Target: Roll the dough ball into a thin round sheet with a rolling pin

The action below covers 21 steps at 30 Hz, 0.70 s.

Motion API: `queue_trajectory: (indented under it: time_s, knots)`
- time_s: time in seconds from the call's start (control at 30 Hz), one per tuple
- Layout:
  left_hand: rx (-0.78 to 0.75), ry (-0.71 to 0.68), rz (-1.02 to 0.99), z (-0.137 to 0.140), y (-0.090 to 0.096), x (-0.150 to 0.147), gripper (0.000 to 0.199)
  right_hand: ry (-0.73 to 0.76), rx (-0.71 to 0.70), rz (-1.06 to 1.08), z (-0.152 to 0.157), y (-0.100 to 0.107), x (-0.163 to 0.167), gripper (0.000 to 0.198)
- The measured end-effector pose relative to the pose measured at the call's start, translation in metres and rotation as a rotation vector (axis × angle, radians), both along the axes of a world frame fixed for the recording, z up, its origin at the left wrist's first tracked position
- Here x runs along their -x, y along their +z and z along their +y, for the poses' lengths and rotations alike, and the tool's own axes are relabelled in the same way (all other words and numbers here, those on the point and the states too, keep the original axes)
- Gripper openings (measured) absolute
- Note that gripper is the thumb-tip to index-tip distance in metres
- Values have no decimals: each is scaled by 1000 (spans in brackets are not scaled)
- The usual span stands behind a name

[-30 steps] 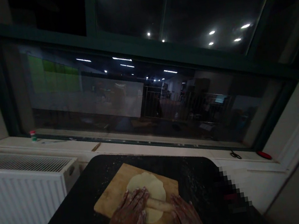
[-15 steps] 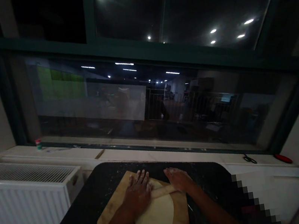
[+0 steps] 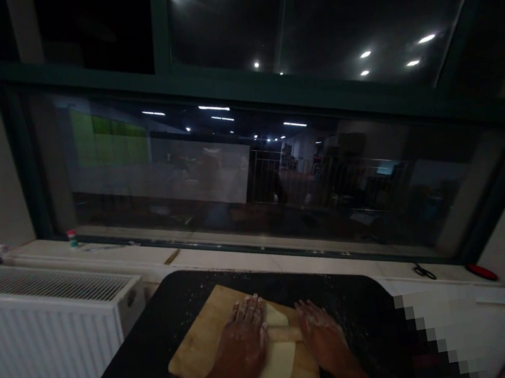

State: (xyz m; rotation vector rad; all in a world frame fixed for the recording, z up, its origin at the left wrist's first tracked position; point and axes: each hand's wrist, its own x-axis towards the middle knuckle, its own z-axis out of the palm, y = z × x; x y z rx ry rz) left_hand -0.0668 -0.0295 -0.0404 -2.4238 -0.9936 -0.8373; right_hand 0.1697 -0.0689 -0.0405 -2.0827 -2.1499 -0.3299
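Note:
A wooden rolling pin (image 3: 285,334) lies across a thin, pale sheet of dough (image 3: 276,374) on a wooden board (image 3: 198,344). My left hand (image 3: 246,343) rests palm down over the pin's left part, its floury fingers stretched forward and hiding some of the dough. At the other end, my right hand (image 3: 322,331) lies over the pin with its fingers extended, also dusted with flour. Both palms press on the pin rather than wrap round it. The pin's ends are hidden beneath the hands.
The board sits on a black table (image 3: 131,361) sprinkled with flour. Behind it runs a white window sill (image 3: 292,256) with scissors (image 3: 423,272), a red-and-black oval object (image 3: 481,271) and a small red-capped container (image 3: 72,238). A white radiator (image 3: 52,348) stands at the left.
The rolling pin has come back towards me over the dough, with both hands on it. My right hand's fingers have straightened from a more curled pose. The view has shifted slightly.

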Motion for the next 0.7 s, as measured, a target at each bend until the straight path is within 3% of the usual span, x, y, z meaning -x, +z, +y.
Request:
queue_trajectory:
  time_s: [0.13,0.27,0.37,0.47,0.63,0.7]
  knots:
    - [-61,-63,32,-28,2,17,48,11,-262,14,-34,-25,2,45]
    - [-149,-71,98,-56,4,36,53,187,-654,-37,-58,-57,-3,38]
    - [-249,-75,130,-65,4,42,52,285,-786,-102,-61,-65,-8,37]
    - [-296,-66,106,-58,-1,39,49,289,-717,-127,-47,-52,-10,39]
    - [-141,-22,41,-18,-8,22,46,153,-201,-78,1,2,3,39]
    - [-34,31,35,5,-8,16,46,93,-87,-17,25,23,11,42]
